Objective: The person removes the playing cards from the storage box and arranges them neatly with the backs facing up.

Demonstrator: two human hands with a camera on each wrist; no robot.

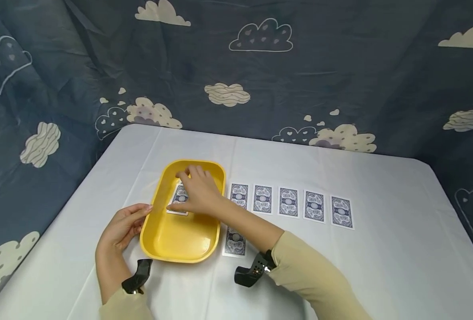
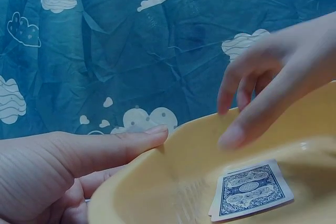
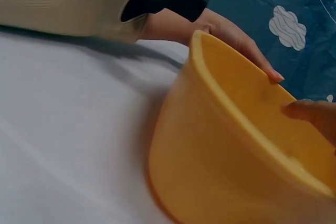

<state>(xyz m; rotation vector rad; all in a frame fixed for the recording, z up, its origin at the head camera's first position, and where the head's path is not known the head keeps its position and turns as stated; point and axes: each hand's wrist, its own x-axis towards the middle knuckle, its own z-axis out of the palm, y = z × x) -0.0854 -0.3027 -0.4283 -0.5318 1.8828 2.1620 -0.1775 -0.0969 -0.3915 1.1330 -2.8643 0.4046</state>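
Observation:
A yellow plastic tub (image 1: 204, 254) stands on the table, its left rim pinched by my left hand (image 1: 125, 226), the thumb on top and the other fingers outside the wall. Inside the tub lie playing cards (image 2: 251, 190), face down and slightly fanned in the left wrist view. Over them hovers my right hand (image 1: 200, 191), with thumb and fingers spread apart and nothing between them. In the left wrist view its thumb is above the cards. The right wrist view shows only the thumb (image 3: 310, 111) of that hand over the tub.
Right of the tub, several face-down playing cards (image 1: 288, 202) lie in a row on the white tablecloth (image 1: 388, 262). One more card (image 1: 235, 243) lies below the row, beside the tub and close to the right forearm. A dark cloud-print cloth (image 1: 260, 71) hangs behind the table.

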